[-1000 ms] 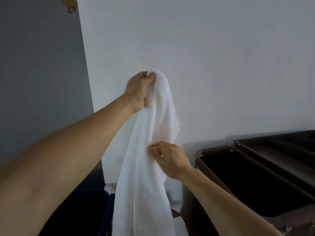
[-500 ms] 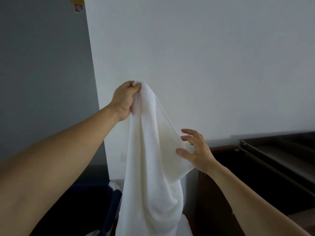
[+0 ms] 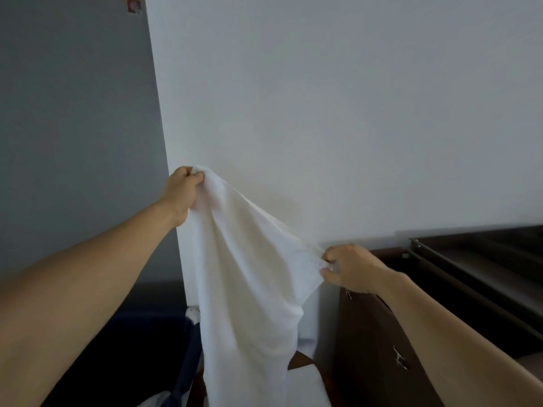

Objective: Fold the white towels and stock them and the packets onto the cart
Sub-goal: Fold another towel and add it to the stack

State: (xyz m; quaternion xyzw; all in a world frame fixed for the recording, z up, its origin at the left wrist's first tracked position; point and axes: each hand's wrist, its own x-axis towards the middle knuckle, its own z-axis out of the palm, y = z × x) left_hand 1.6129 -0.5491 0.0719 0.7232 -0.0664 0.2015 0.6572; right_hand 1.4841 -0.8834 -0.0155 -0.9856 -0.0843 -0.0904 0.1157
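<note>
Up in the air, the left hand (image 3: 182, 190) grips the top corner of the white towel (image 3: 246, 289) in a closed fist, while the right hand (image 3: 349, 268), lower and to the right, pinches the edge between curled fingers and thumb. The stretched edge slants down from left to right; the rest hangs lengthwise toward the floor. A white wall (image 3: 323, 113) stands behind, the dark brown cart (image 3: 458, 277) just right.
</note>
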